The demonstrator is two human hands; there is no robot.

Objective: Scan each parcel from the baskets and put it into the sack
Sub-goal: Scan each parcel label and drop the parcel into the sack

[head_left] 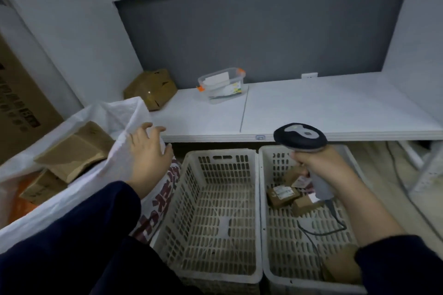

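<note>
The parcels [282, 195] lie in a small cluster on the floor of the right basket [271, 148], toward its far side. The nearest one shows its label face up, long axis roughly across the basket. One more brown parcel [342, 263] sits at the basket's near right corner, partly hidden by a sleeve.

Directly above the cluster, the right hand [321, 165] is wrapped round the handle of the scanner [300, 136].

The left hand [148, 153] has its fingers spread and holds nothing. It is at the mouth of the sack [115, 112], well left of the right basket, beyond the left basket [215, 151].

Judgement: the right hand is nearer but occupied, so the free left hand must cross rightward to pick.
</note>
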